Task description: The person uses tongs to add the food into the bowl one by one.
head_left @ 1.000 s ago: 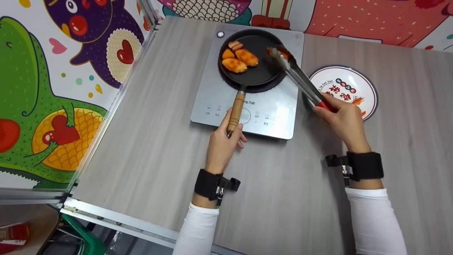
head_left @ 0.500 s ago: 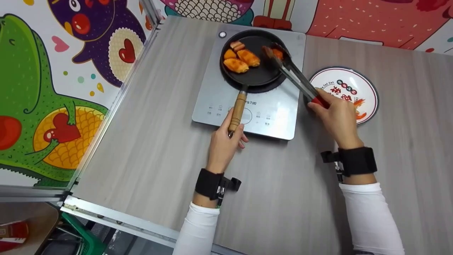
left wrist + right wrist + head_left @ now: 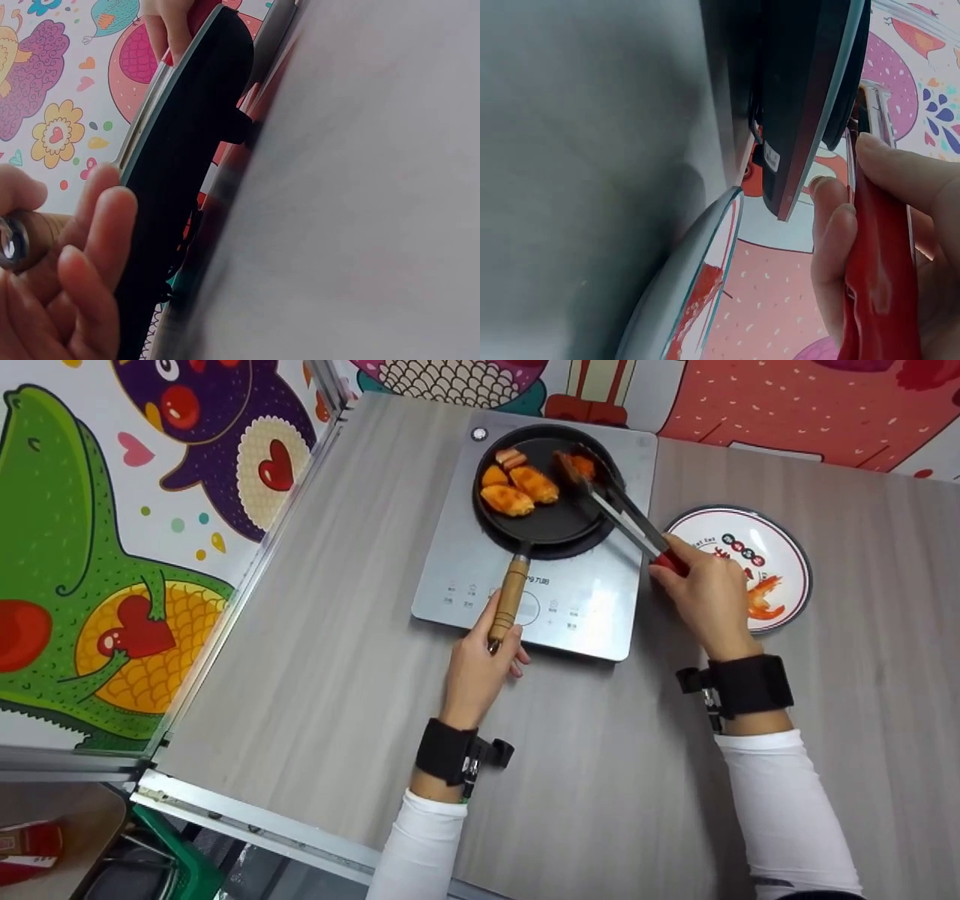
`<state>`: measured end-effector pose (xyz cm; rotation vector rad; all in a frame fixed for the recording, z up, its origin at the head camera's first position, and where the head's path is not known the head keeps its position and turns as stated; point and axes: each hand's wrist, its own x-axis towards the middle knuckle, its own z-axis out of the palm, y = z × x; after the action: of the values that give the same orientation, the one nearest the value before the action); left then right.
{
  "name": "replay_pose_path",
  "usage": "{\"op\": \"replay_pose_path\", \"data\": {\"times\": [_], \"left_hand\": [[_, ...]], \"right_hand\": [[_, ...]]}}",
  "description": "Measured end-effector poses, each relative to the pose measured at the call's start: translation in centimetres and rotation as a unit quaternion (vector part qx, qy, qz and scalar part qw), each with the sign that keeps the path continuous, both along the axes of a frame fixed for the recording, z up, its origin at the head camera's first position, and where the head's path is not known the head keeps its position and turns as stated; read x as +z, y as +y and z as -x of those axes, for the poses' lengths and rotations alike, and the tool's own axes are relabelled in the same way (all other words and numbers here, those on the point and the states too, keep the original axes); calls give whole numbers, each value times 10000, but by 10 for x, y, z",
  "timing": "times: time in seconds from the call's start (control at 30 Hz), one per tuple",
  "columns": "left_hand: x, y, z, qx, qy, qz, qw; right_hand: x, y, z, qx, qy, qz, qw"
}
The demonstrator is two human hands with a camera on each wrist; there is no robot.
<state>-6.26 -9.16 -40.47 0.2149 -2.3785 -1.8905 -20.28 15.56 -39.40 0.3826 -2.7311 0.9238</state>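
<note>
In the head view my left hand grips the wooden handle of a black frying pan, which sits on a silver induction cooker. Several browned orange pieces of food, perhaps chicken wings, lie in the pan's left half. My right hand holds metal tongs by their red handle. The tongs' tips are at the pan's right side, on both sides of an orange-red piece of food; whether they squeeze it cannot be told.
Right of the cooker stands a white plate with orange-red scraps, partly behind my right hand. A cartoon-covered wall borders the back of the wooden table. A metal frame runs along the table's front left edge.
My right hand has moved left with the tongs, and their tips with the orange-red piece have shifted left in the pan. My left hand keeps its grip on the pan's handle.
</note>
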Motion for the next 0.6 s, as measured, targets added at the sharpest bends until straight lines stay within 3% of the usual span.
{"op": "replay_pose_path", "data": {"times": [0.37, 0.6], "left_hand": [[-1, 0, 2, 28, 155, 92, 9998], [0, -1, 0, -20, 214, 6, 9998]], "right_hand": [[9, -16, 21, 263, 272, -260, 9989], [12, -22, 32, 441, 146, -344, 9983]]}}
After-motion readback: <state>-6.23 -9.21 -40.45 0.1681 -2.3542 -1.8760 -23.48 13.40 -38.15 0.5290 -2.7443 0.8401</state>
